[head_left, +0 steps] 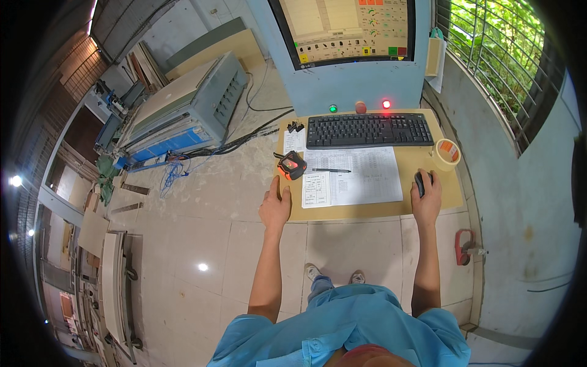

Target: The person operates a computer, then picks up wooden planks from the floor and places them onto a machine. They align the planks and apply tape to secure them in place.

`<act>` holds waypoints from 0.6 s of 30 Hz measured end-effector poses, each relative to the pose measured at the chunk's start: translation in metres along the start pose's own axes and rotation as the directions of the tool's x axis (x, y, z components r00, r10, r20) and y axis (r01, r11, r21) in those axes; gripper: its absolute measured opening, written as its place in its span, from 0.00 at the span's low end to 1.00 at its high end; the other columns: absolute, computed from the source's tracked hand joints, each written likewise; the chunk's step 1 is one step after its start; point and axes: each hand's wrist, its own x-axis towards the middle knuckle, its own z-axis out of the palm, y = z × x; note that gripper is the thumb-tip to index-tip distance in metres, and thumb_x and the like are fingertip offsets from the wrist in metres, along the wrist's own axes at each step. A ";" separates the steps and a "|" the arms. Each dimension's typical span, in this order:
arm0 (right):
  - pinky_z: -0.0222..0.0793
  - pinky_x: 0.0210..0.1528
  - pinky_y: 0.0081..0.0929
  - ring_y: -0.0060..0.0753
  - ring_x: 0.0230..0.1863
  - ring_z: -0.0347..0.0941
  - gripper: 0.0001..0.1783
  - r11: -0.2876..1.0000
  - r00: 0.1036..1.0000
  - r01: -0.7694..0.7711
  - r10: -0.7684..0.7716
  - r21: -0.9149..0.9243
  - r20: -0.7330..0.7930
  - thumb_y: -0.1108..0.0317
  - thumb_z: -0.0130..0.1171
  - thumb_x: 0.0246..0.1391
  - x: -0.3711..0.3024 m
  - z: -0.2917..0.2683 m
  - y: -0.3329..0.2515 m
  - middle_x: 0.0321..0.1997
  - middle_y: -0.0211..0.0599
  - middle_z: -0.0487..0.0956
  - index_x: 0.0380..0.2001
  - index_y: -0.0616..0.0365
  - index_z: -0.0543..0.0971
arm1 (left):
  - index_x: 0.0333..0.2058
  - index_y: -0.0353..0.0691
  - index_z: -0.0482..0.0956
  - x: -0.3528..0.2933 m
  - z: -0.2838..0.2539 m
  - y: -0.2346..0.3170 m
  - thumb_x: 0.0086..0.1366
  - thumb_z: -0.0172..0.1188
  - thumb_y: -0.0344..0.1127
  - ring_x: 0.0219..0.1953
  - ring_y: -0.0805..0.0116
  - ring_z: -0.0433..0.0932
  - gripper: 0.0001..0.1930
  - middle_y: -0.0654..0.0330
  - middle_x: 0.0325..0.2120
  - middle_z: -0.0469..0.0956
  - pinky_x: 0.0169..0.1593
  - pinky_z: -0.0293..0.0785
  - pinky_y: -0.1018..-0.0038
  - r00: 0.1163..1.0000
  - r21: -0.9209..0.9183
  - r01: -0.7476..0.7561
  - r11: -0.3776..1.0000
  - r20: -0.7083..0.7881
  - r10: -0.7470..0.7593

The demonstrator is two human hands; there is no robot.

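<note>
My right hand (427,199) rests over a black computer mouse (419,184) at the right side of a yellowish desk board (367,212), fingers wrapped round it. My left hand (275,207) lies at the board's left edge, fingers stretched out and holding nothing. Just beyond its fingertips sits an orange and black tape measure (290,165). Printed sheets (370,177) cover the middle of the board, with a dark pen (332,170) across them. Behind the papers stands a black keyboard (369,130). A roll of tape (446,154) is beyond the mouse.
A lit monitor (348,30) is set in a blue cabinet (354,85) with green and red lights. To the left, a large machine (183,110) trails cables (238,139) over the tiled floor. A barred window (498,55) and a red object (464,246) are at right.
</note>
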 end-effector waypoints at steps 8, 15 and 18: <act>0.64 0.66 0.47 0.60 0.66 0.65 0.26 1.000 1.000 0.016 -0.016 -0.016 -0.006 0.67 0.60 0.59 0.001 0.002 0.003 0.67 0.58 0.67 0.62 0.50 0.74 | 0.68 0.60 0.68 0.000 0.001 0.000 0.69 0.53 0.55 0.38 0.49 0.84 0.29 0.50 0.39 0.82 0.42 0.80 0.54 1.000 -0.007 0.009 1.000 0.015 -0.009; 0.63 0.67 0.48 0.62 0.67 0.64 0.26 1.000 1.000 0.015 -0.015 -0.020 -0.001 0.66 0.59 0.60 0.001 0.003 0.003 0.68 0.60 0.66 0.62 0.50 0.74 | 0.67 0.59 0.68 0.000 0.003 -0.003 0.69 0.53 0.55 0.38 0.48 0.84 0.29 0.50 0.39 0.82 0.42 0.80 0.54 1.000 -0.006 -0.009 1.000 -0.011 0.009; 0.62 0.67 0.48 0.62 0.67 0.63 0.26 1.000 1.000 0.013 -0.013 -0.021 0.001 0.66 0.59 0.60 0.001 0.002 0.002 0.68 0.61 0.66 0.62 0.50 0.74 | 0.67 0.59 0.68 0.000 0.003 -0.003 0.69 0.53 0.55 0.38 0.48 0.84 0.29 0.49 0.39 0.82 0.42 0.80 0.54 1.000 -0.019 -0.020 1.000 -0.021 0.019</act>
